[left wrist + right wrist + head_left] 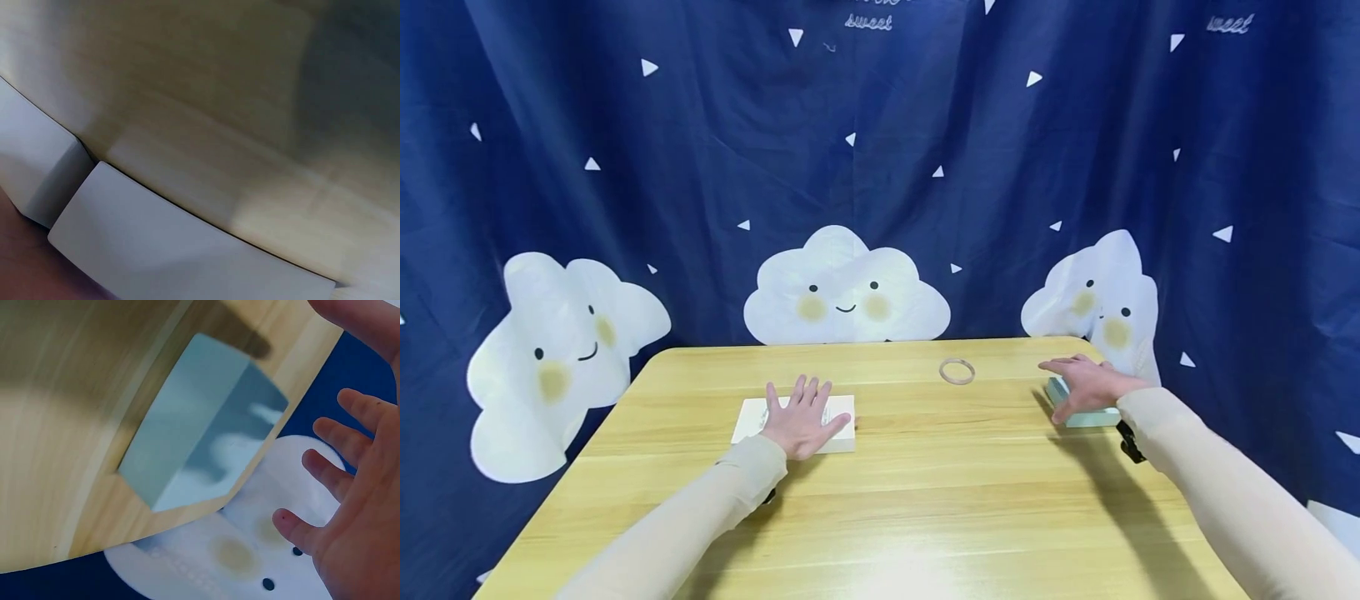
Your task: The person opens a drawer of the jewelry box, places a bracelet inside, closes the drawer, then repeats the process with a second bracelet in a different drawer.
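My left hand (802, 418) lies flat, fingers straight and spread, on a flat white box (747, 422) at the table's left middle. The left wrist view shows only that white box (162, 250) close up against the wood. My right hand (1086, 385) is spread above a small light blue box (1088, 417) near the table's right edge. In the right wrist view the right hand (350, 487) hovers beside the light blue box (194, 450) with fingers straight and apart, touching nothing.
A thin ring (957, 371) lies on the wooden table (925, 500) between the two boxes, toward the back. A dark blue curtain (880, 167) with white clouds hangs behind the table. The blue box sits close to the table's right rear corner.
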`<state>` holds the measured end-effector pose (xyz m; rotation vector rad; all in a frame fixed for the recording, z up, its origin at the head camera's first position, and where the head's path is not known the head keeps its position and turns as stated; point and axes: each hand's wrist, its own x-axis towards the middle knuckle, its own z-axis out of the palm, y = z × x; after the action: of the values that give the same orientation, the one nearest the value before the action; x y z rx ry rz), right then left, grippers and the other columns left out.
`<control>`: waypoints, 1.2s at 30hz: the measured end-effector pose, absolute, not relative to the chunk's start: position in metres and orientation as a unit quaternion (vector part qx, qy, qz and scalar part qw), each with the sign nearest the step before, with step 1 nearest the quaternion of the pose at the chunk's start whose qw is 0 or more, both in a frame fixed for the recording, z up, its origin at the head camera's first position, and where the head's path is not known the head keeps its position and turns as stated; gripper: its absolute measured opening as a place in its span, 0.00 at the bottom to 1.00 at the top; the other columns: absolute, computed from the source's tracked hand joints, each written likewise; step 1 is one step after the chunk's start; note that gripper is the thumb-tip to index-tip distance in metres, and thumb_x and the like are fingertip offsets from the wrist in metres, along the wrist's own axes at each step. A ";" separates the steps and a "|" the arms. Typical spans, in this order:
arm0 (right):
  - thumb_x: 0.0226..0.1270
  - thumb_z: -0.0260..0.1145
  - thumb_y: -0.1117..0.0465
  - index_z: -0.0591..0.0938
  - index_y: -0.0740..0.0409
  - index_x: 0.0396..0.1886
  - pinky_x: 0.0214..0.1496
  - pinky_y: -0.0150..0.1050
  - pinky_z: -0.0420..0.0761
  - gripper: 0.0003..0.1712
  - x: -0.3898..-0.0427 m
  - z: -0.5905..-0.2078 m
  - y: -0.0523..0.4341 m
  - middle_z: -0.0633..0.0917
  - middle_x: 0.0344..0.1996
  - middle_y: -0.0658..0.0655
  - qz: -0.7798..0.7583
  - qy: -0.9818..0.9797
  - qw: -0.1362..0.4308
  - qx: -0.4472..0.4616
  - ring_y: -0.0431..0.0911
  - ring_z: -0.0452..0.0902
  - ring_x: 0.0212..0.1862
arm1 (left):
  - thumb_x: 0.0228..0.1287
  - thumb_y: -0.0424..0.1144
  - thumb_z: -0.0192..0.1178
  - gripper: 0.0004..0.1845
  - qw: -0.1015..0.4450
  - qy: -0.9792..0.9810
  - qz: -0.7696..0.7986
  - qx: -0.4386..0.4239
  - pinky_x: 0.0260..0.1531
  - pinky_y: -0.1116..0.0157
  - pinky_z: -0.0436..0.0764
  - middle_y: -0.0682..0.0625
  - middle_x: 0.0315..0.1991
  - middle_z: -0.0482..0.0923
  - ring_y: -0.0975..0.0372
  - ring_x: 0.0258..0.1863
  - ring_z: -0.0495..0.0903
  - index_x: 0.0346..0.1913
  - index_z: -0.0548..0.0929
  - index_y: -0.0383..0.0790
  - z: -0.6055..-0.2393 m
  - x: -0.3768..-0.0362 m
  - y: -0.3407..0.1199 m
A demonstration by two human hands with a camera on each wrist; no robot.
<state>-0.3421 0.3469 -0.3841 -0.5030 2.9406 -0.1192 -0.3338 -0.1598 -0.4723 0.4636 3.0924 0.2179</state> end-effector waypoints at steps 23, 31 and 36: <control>0.37 0.85 0.47 0.64 0.63 0.75 0.54 0.79 0.65 0.65 -0.351 -0.393 0.389 0.68 0.70 0.75 -0.063 0.984 0.131 -0.107 0.77 0.58 0.66 | 0.71 0.75 0.29 0.47 0.011 0.988 0.052 0.142 0.68 0.27 0.27 0.41 0.81 0.48 0.47 0.82 0.40 0.82 0.51 0.45 -0.468 -0.333 -0.157; 0.31 0.87 0.55 0.66 0.65 0.73 0.44 0.66 0.78 0.64 -0.353 -0.398 0.394 0.73 0.60 0.82 -0.070 0.984 0.121 -0.114 0.75 0.66 0.59 | 0.72 0.73 0.31 0.46 0.010 0.988 0.050 0.143 0.68 0.27 0.29 0.40 0.81 0.49 0.46 0.81 0.42 0.81 0.53 0.44 -0.461 -0.325 -0.156; 0.33 0.86 0.54 0.66 0.65 0.73 0.47 0.67 0.77 0.64 -0.354 -0.401 0.396 0.73 0.59 0.82 -0.072 0.983 0.127 -0.111 0.72 0.67 0.58 | 0.73 0.72 0.32 0.46 0.008 0.988 0.054 0.144 0.68 0.27 0.29 0.40 0.81 0.49 0.45 0.81 0.43 0.81 0.54 0.43 -0.461 -0.323 -0.156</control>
<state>-0.3542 0.3962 -0.4009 -0.3220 2.8603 -0.2102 -0.3234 -0.1561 -0.4605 0.4508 3.0873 0.1696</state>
